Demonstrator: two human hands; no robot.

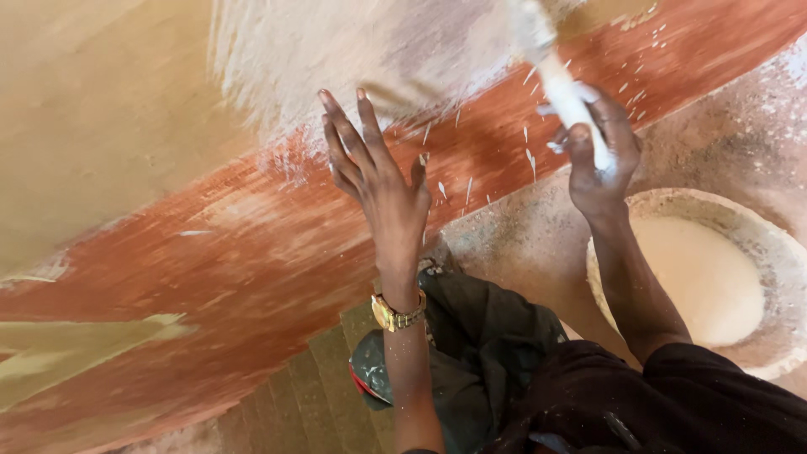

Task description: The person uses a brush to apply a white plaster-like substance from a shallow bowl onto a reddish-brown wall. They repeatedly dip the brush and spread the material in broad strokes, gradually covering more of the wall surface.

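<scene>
My right hand (598, 160) grips the white-coated handle of a paintbrush (561, 88), its blurred head raised against the wall near the top of the view. My left hand (378, 181) is flat, fingers spread, resting on or just off the wall's reddish-brown band (252, 252). A gold wristwatch (397, 313) sits on my left wrist. Above the left hand, a patch of fresh whitish paint (336, 50) covers the tan wall. White drips speckle the red band between my hands.
A round bucket (777, 252) of pale cream paint stands on the dusty floor at the right, below my right forearm. My dark trousers (487, 353) and a shoe fill the bottom centre. Ribbed tan flooring (319, 395) lies beside them.
</scene>
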